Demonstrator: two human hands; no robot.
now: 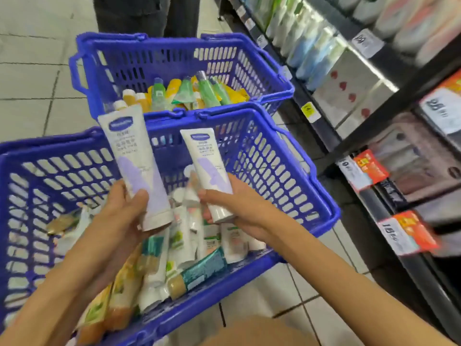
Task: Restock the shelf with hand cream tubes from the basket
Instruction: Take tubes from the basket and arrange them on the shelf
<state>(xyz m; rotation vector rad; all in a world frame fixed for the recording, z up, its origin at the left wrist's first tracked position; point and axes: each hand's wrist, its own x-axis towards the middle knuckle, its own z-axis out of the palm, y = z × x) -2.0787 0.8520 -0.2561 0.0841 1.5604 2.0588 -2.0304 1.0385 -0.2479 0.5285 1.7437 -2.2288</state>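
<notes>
The step in hand is the pick-up: two matching hand cream tubes are out of the near basket (287,260) and held above it, not yet carried to the shelf (369,136) that runs along the right edge of the view. The left hand (117,211) has its grip wrapped around the cap end of the larger white-and-lilac tube (136,166), thumb across the front, the crimped end pointing up and away. The right hand (239,206) pinches the smaller white-and-lilac tube (208,171) low down near its cap, thumb on one side and fingers behind, held the same way up. Beneath both hands the near basket holds a loose heap of mixed tubes, white, teal and yellow, lying across one another toward its near edge. A second blue basket (174,53) stands just beyond, at the far edge of the first, with green and yellow tubes inside. The next move likely calls for turning right and finding the shelf row that matches this lilac design; the shelf faces are too blurred to tell which row that is.
</notes>
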